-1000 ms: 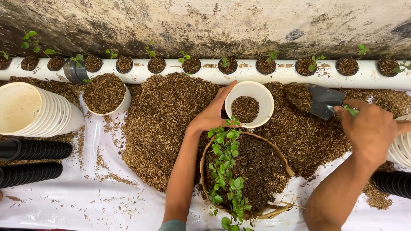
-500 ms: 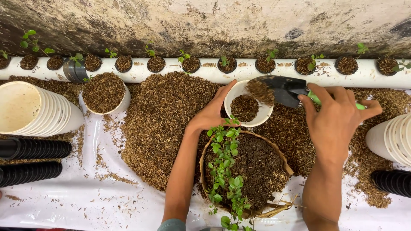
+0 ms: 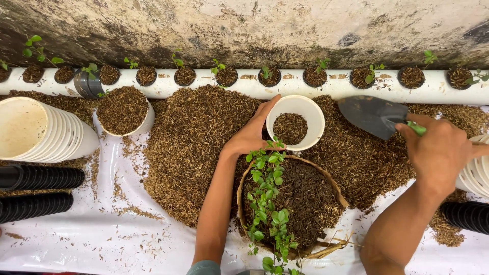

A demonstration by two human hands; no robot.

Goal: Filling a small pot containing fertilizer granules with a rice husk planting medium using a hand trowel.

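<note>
The left hand (image 3: 250,137) stays curled around the rim of the round white plastic cup (image 3: 295,122), thumb and fingers against its 9 o'clock side, steadying it on the heap of brown husk mulch (image 3: 196,147). Half a second ago the dark metal trowel with a green handle (image 3: 374,116) hung loaded over the cup; it has now swung away to the cup's 3 o'clock, its blade bare, and the cup seems to hold slightly more husk, though the difference is hard to judge. The right hand (image 3: 440,153) is closed tight about the trowel's handle. At the cup's 6 o'clock sits a woven basket of dark soil (image 3: 305,201) with green seedlings (image 3: 267,198). At 12 o'clock runs the white pipe planter (image 3: 249,86).
</note>
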